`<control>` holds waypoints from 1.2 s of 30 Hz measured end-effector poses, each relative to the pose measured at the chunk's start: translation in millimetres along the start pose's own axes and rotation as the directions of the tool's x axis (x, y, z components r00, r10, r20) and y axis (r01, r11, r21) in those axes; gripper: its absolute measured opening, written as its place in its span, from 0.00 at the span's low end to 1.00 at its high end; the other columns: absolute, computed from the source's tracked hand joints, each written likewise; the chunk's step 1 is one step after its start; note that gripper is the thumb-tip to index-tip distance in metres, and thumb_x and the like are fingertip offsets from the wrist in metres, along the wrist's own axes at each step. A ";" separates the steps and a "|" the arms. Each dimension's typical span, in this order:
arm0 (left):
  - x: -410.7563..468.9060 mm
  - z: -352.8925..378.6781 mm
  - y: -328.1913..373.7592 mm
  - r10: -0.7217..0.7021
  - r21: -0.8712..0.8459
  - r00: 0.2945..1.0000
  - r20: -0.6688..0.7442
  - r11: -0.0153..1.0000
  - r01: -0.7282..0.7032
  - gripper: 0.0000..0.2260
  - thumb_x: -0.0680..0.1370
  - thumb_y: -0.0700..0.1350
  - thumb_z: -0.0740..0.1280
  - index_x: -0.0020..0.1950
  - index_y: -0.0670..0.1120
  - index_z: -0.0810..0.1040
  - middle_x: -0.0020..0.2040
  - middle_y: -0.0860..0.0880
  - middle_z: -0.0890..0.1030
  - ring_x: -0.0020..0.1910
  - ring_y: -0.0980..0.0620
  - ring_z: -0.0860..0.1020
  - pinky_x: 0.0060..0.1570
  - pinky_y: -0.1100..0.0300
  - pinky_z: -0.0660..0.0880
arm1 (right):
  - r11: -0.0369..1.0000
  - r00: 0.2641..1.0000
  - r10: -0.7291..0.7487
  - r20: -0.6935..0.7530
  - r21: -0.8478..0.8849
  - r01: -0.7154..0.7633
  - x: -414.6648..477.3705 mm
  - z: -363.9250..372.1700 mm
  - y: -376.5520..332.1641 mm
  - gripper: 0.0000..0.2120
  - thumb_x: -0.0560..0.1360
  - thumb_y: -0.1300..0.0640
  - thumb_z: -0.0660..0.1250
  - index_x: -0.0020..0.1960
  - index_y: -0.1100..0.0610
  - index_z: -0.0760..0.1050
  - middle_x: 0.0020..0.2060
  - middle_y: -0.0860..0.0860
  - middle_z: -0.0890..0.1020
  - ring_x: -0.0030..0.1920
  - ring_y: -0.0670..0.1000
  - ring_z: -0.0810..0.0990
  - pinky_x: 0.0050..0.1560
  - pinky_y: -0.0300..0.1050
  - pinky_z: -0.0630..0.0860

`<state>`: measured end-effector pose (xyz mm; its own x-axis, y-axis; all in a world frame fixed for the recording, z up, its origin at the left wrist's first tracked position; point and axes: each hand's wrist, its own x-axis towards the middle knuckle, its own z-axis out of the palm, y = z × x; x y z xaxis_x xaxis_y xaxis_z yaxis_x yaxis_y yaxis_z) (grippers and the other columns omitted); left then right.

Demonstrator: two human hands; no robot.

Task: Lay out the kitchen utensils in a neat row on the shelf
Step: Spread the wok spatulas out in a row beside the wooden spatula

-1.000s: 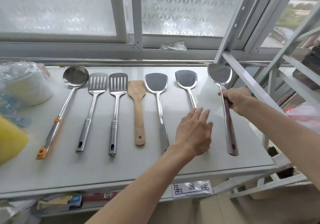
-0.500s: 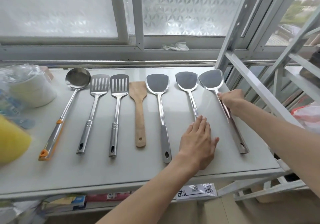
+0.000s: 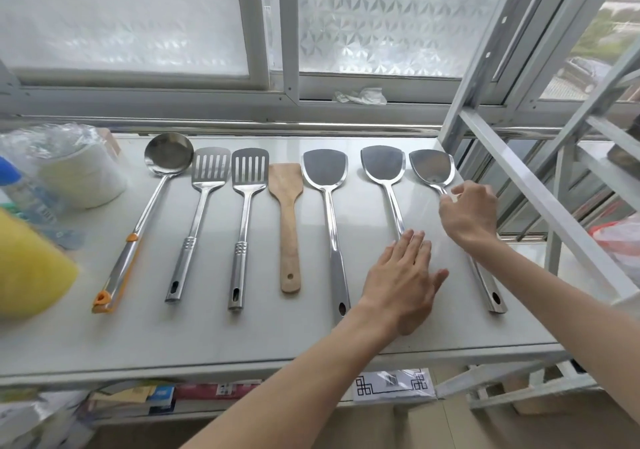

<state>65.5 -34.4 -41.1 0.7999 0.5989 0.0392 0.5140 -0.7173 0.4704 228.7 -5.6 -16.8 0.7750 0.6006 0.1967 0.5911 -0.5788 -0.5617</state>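
Several utensils lie in a row on the white shelf (image 3: 277, 337), heads toward the window: a ladle (image 3: 168, 157) with an orange-trimmed handle, two slotted turners (image 3: 210, 171) (image 3: 250, 171), a wooden spatula (image 3: 287, 206) and three steel spatulas (image 3: 323, 171) (image 3: 382, 164) (image 3: 431, 169). My left hand (image 3: 401, 282) rests flat, palm down, over the handle of the second spatula from the right. My right hand (image 3: 469, 213) is curled over the neck of the rightmost spatula, fingertips pinching it. That spatula lies slightly angled, handle end toward the shelf's right edge.
Plastic-wrapped white dishes (image 3: 79, 174), a blue-capped bottle (image 3: 20, 192) and a blurred yellow object (image 3: 31, 268) crowd the left end. A white metal rack frame (image 3: 519, 185) slants close along the right. Books (image 3: 156, 396) fill the lower shelf. The window sill runs behind.
My right hand brought the rightmost spatula down and left, laid it flat next to the others, then slid up to its neck. My left hand settled flat on the neighbouring handle.
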 end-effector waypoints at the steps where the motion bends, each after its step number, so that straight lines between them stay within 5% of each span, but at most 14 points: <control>1: -4.3 -7.0 -1.4 -0.006 -0.032 0.998 -0.064 0.999 0.004 0.36 0.77 0.58 0.35 0.79 0.40 0.56 0.81 0.43 0.54 0.80 0.48 0.48 0.77 0.54 0.46 | 0.999 0.999 -0.051 -0.014 0.018 0.051 -10.0 -2.6 -7.3 0.14 0.75 0.58 0.64 0.56 0.65 0.79 0.54 0.66 0.79 0.58 0.64 0.76 0.60 0.49 0.70; 3: -17.1 -25.1 -11.1 -0.088 -0.123 0.956 -0.281 0.991 0.055 0.23 0.84 0.46 0.47 0.76 0.40 0.63 0.79 0.43 0.61 0.80 0.47 0.55 0.78 0.55 0.52 | 0.989 0.991 -0.136 -0.016 0.062 0.137 -32.0 -5.7 -22.4 0.12 0.75 0.60 0.63 0.53 0.64 0.80 0.49 0.63 0.83 0.52 0.63 0.79 0.53 0.47 0.72; 6: -40.6 -53.7 -45.0 -0.301 -0.174 0.823 -0.481 0.953 0.246 0.25 0.76 0.33 0.55 0.74 0.40 0.67 0.76 0.44 0.66 0.78 0.48 0.61 0.74 0.59 0.57 | 0.975 0.968 -0.210 0.135 0.107 0.196 -78.1 -3.4 -50.3 0.11 0.75 0.58 0.64 0.51 0.62 0.81 0.45 0.59 0.85 0.49 0.60 0.82 0.49 0.45 0.74; 10: -61.7 -61.2 -91.4 -0.444 -0.056 0.825 -0.349 0.889 0.455 0.28 0.79 0.37 0.53 0.79 0.40 0.52 0.81 0.43 0.54 0.80 0.48 0.50 0.77 0.57 0.49 | 0.958 0.904 -0.286 0.317 0.096 0.269 -134.6 20.3 -86.3 0.19 0.77 0.49 0.62 0.58 0.64 0.77 0.50 0.59 0.82 0.54 0.61 0.80 0.54 0.49 0.75; 15: -75.3 -47.3 -100.5 -0.461 -0.010 0.866 -0.195 0.883 0.468 0.32 0.80 0.39 0.55 0.80 0.41 0.41 0.82 0.44 0.47 0.81 0.49 0.46 0.77 0.58 0.44 | 0.956 0.919 -0.248 0.307 -0.076 0.284 -160.4 42.5 -110.2 0.14 0.79 0.54 0.59 0.55 0.64 0.75 0.52 0.58 0.74 0.49 0.63 0.80 0.42 0.47 0.67; 19: -77.1 -44.7 -98.4 -0.459 -0.011 0.867 -0.193 0.885 0.466 0.35 0.76 0.30 0.53 0.80 0.40 0.41 0.82 0.44 0.45 0.81 0.50 0.46 0.76 0.61 0.43 | 0.967 0.948 -0.207 0.240 -0.101 0.236 -155.9 47.5 -105.6 0.11 0.78 0.60 0.57 0.54 0.64 0.75 0.52 0.59 0.75 0.48 0.64 0.81 0.40 0.46 0.67; 28: -75.8 -44.4 -101.6 -0.409 0.029 0.890 -0.202 0.906 0.423 0.33 0.77 0.32 0.51 0.80 0.40 0.42 0.82 0.44 0.46 0.81 0.50 0.46 0.77 0.60 0.42 | 0.981 0.957 -0.144 0.252 -0.095 0.172 -145.3 44.4 -98.2 0.14 0.76 0.57 0.58 0.43 0.66 0.77 0.42 0.56 0.70 0.36 0.59 0.69 0.40 0.45 0.66; 36: -75.3 -40.9 -103.9 -0.368 0.012 0.896 -0.247 0.924 0.383 0.31 0.77 0.32 0.50 0.81 0.41 0.45 0.81 0.44 0.50 0.80 0.50 0.48 0.77 0.60 0.44 | 0.975 0.962 -0.148 0.230 -0.129 0.181 -135.3 42.3 -87.3 0.12 0.76 0.57 0.59 0.36 0.61 0.70 0.45 0.59 0.76 0.44 0.63 0.78 0.40 0.45 0.65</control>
<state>-60.9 9.6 -56.9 0.4511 0.8889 0.0801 0.7847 -0.4378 0.4389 62.8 -13.0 -28.3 0.6062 0.7905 0.0874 0.7456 -0.5265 -0.4085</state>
